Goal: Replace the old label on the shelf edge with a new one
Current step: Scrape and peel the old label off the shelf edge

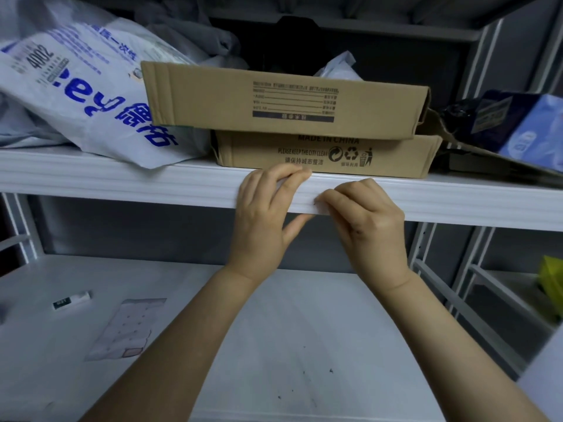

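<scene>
On the lower shelf (304, 330), nearest the camera, a pale sheet (128, 327) marked with rows of small dots lies flat on the left. A small strip (71, 301) with a dark printed end lies just beyond it. Either may be the new label stock, though neither can be read.

Both forearms reach up and away to the white shelf edge (122, 184), which runs left to right across the view. The left hand (268, 208) grips that edge, its fingers (289, 175) curled over the top lip and its thumb tucked underneath. Just beside it, the right hand (365, 214) has its fingers bent tight, the fingertips (323, 199) pointing left and touching the front face of the edge.

The label itself cannot be made out, white on white. It most likely lies under or just left of the right fingertips, in the short gap between the two hands, its long axis following the edge. Whether those fingertips have a corner pinched or are only picking at it cannot be told.

The right hand is the nearer one. The likely peel runs sideways along the edge toward the bracing left hand.

Beyond the edge two flat cardboard boxes (286, 102) are stacked, with a printed bag (76, 86) to their left.
</scene>
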